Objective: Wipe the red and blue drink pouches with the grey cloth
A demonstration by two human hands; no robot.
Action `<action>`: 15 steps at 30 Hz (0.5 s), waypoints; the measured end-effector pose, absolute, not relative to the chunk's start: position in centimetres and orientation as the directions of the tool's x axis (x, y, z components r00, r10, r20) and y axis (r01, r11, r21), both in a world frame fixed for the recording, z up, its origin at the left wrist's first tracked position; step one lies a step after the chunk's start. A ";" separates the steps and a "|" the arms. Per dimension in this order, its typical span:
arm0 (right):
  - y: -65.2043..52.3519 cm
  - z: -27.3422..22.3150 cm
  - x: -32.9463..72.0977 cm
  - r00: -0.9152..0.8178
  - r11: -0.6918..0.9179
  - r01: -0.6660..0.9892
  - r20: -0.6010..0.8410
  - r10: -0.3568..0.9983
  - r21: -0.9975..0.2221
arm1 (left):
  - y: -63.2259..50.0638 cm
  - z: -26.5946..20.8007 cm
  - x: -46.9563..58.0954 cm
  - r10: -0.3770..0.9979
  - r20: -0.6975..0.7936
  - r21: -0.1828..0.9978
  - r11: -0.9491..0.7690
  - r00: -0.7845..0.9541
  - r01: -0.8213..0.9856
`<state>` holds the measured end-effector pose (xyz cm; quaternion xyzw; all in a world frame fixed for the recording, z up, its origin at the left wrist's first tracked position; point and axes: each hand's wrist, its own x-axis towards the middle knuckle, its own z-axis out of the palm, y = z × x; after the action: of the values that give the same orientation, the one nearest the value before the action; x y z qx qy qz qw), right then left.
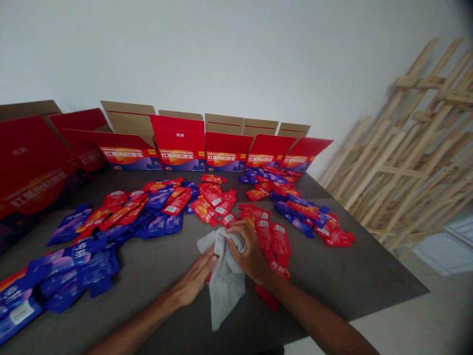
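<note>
Right hand (248, 250) grips the grey cloth (227, 291); left hand (195, 280) apparently grips a red pouch (209, 278) against it, presumably for steadiness. Loose pouches (280, 240) lie right of the cloth.

We saw a soft, light-grey cloth (227, 291), crumpled into folds at its top, its lower part trailing in a tapering tail toward the near edge of the dark desk (185, 328), well apart from the right corner. Against its left side we made out a red packet (209, 278), mostly hidden.
</note>
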<state>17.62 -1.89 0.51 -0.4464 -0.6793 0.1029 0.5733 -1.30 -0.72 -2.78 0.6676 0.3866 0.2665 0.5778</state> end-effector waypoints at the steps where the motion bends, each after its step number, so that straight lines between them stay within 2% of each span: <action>1: -2.0 0.5 17.6 0.061 0.590 0.490 0.701 0.711 -0.641 | -0.7 -2.9 -1.3 0.832 -0.117 0.983 0.019 0.542 0.183; 6: -2.2 0.5 17.9 0.180 0.585 0.488 0.730 0.659 -0.648 | -0.5 -3.2 -0.8 0.818 -0.224 0.945 0.315 0.530 -0.086; 9: -1.8 0.3 18.1 0.125 0.562 0.516 0.706 0.697 -0.646 | -0.3 -3.4 -0.3 0.786 -0.274 0.851 0.467 0.554 -0.242; 11: -1.6 0.0 18.0 0.008 0.556 0.555 0.672 0.740 -0.619 | -0.2 -3.6 -0.2 0.784 -0.255 0.834 0.474 0.566 -0.281; 15: -1.8 -0.5 17.7 -0.186 0.565 0.604 0.590 0.786 -0.562 | -0.4 -3.5 -0.4 0.797 -0.142 0.933 0.306 0.588 -0.189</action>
<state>17.66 -1.84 -0.51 -0.4552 -0.7632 0.1014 0.4472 -0.37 -0.39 -3.50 0.4878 0.3115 0.3304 0.7456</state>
